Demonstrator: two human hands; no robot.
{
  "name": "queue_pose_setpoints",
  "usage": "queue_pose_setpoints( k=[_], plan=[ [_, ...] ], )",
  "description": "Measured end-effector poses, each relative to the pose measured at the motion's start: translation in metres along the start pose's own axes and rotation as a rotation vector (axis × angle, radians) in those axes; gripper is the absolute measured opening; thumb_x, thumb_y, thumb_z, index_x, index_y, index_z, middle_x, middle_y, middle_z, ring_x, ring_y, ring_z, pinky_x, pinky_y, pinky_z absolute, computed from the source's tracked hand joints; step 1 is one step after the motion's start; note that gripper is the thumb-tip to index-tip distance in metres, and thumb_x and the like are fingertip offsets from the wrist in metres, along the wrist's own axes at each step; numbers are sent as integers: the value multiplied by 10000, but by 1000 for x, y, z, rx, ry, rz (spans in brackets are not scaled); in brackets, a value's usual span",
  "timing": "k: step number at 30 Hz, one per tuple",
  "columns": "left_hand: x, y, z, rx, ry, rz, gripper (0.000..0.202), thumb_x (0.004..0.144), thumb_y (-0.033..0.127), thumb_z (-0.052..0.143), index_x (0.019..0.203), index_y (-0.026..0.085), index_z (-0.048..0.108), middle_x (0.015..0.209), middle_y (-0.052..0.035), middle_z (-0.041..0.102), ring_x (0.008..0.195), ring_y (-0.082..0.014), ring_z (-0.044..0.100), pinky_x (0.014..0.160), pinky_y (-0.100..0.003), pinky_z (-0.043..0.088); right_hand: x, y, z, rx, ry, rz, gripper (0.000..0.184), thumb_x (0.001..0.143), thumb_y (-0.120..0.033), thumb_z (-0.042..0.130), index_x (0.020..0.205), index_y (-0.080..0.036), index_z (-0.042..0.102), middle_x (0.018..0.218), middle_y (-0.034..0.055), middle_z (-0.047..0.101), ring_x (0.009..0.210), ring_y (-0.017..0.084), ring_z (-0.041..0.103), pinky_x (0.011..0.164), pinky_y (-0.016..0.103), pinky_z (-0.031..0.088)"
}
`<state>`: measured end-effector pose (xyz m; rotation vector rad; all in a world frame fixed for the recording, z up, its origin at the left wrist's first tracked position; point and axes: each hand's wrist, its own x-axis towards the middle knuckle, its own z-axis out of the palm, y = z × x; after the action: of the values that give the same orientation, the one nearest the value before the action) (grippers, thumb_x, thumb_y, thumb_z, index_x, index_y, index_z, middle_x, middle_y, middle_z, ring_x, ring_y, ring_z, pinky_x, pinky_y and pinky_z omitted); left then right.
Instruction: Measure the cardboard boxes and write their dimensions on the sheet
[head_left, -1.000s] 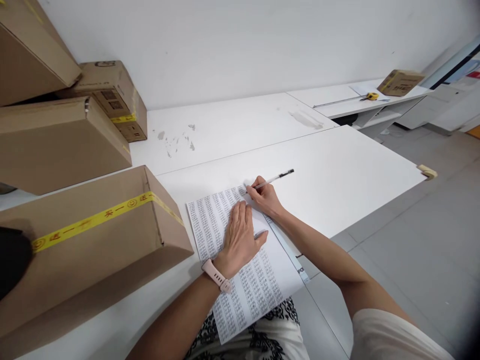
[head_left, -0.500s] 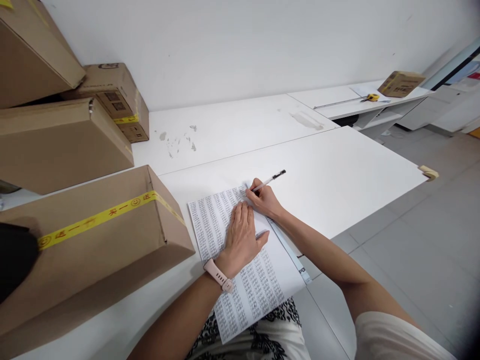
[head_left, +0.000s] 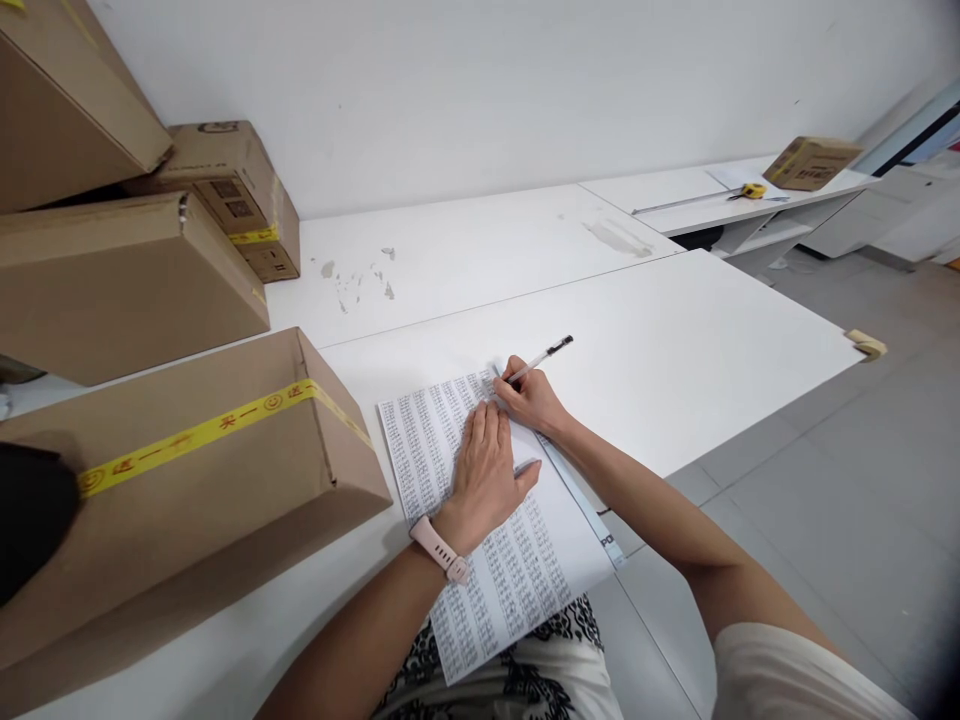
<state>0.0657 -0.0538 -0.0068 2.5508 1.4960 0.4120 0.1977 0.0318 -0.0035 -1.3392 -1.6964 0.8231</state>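
A sheet of paper point(head_left: 427, 440) filled with columns of handwriting lies at an angle on the white table, its near corner hanging over the edge towards my lap. My left hand point(head_left: 486, 470) rests flat on it, fingers stretched out and thumb apart. My right hand point(head_left: 531, 400) grips a pen point(head_left: 541, 356) with a clear barrel and a black end, close to the sheet's upper right edge. The pen's tip is hidden behind my fingers. Under the sheet, a light blue printed edge point(head_left: 609, 545) of something flat sticks out on the right.
Cardboard boxes stand on the left, the nearest box point(head_left: 225, 480) with yellow tape. Far right on a lower shelf top are a yellow tape measure point(head_left: 753, 190), partly drawn out, and a small box point(head_left: 814, 163). A tan guard point(head_left: 865, 344) covers the table's right corner.
The view has shifted very slightly. Both hands keep almost the same places, the left flat on the paper and the right holding the pen.
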Motion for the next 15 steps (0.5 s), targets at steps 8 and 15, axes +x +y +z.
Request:
queue_pose_setpoints(
  k=[8,15],
  plan=[
    [-2,-1,2,6,13,5,799,922,522,481,1429,-86,365,1533,-320,367,1470,-391,280,1215,-527,236,-1,-1,0,14,40,19,190,819,-294,539,703,-236,400,525,-77,369,507,103,338,511,269,264],
    [-2,-1,3,-8,32,6,784,920,526,470,1426,-66,373,1528,-308,385,1468,-388,286,1208,-528,241,1,1,1,-5,32,15,192,827,-327,539,719,-235,409,535,-70,394,519,109,356,523,270,284]
  ],
)
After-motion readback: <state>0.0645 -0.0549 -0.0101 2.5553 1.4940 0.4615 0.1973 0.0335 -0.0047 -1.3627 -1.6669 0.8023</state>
